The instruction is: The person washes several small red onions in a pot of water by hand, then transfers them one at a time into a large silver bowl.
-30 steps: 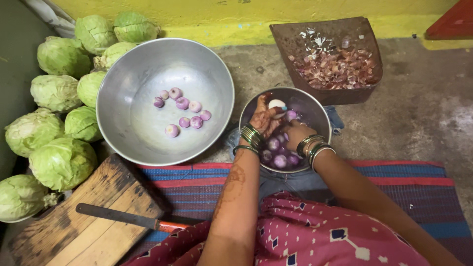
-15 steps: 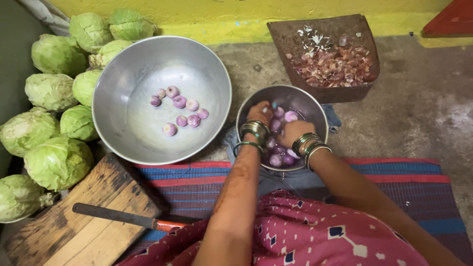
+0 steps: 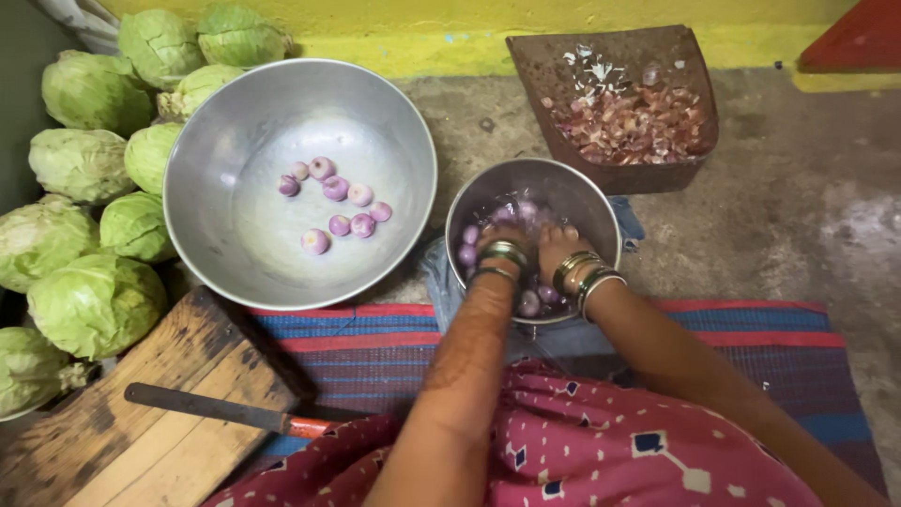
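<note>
1. Both hands are down inside the small pot (image 3: 601, 202), which sits on the floor (image 3: 807, 225) at 12 o'clock from the person's lap. The left hand (image 3: 500, 246) and right hand (image 3: 560, 246) lie close together among the onions (image 3: 466, 246) in it.
2. Grip: the fingers are buried among the onions and what looks like water, so I cannot tell how far either hand is closed or whether it has hold of an onion.
3. Risk of tipping: the pot rests partly on a blue cloth (image 3: 441, 282) at the mat (image 3: 375, 343) edge. Uneven footing plus two hands pressing inside could rock it and spill the contents toward the lap.
4. Risk of a dropped onion: wet peeled onions are probably slippery. One lifted toward the big bowl (image 3: 235, 253) at 10 o'clock could slip out and roll on the floor.
5. Risk from bangles (image 3: 587, 272): both wrists wear them right at the rim, where they could catch on the metal edge as the hands come out.
6. Risk from the knife (image 3: 216, 410): it lies on the wooden board (image 3: 113, 441) at 8 o'clock, its orange handle pointing toward the left knee. A careless reach or shift of the leg could brush it.
7. The tray of peels (image 3: 629, 117) at 1 o'clock and the cabbages (image 3: 94, 300) at 9 o'clock stand well apart from the hands.
</note>
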